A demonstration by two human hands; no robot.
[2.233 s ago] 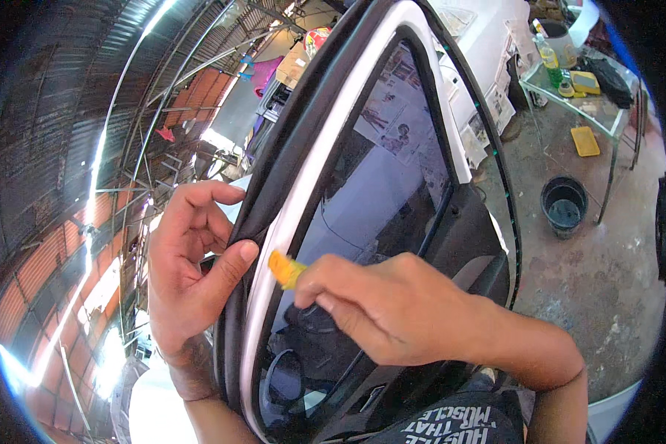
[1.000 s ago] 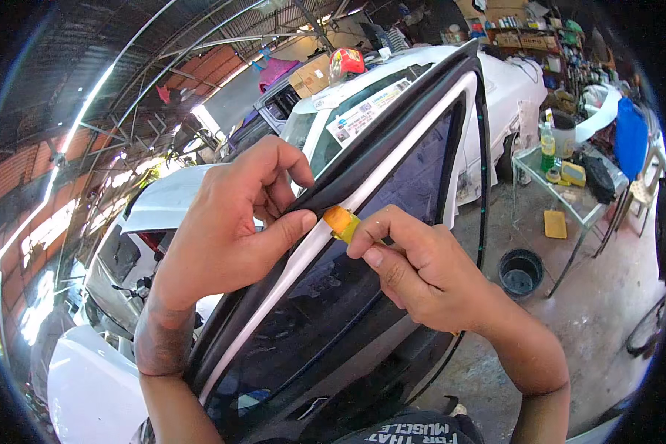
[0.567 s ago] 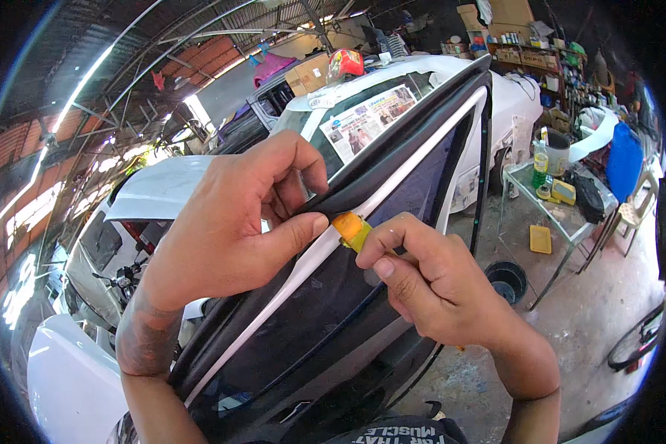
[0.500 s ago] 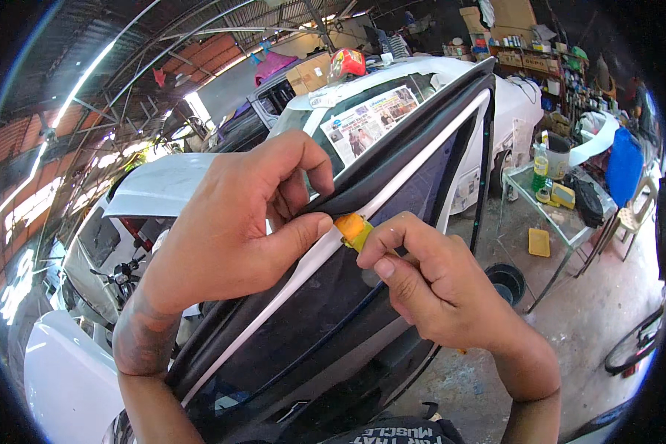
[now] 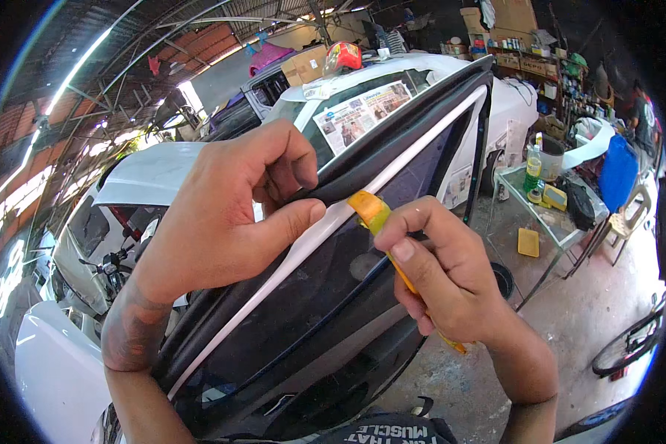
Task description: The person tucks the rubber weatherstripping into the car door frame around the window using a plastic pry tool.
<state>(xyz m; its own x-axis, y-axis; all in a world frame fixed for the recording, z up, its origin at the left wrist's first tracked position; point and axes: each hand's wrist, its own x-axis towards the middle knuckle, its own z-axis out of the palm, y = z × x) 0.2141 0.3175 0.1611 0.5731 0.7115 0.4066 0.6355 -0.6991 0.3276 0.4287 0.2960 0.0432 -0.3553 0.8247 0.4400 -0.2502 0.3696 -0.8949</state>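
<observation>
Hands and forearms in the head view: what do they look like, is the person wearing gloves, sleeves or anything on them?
Both are bare. The left hand and right hand have no gloves, rings or watch that can be seen, and no sleeves cover the forearms. The left wrist and forearm carry a dark tattoo. The fingers have short, plain nails. The right forearm shows no markings.
</observation>
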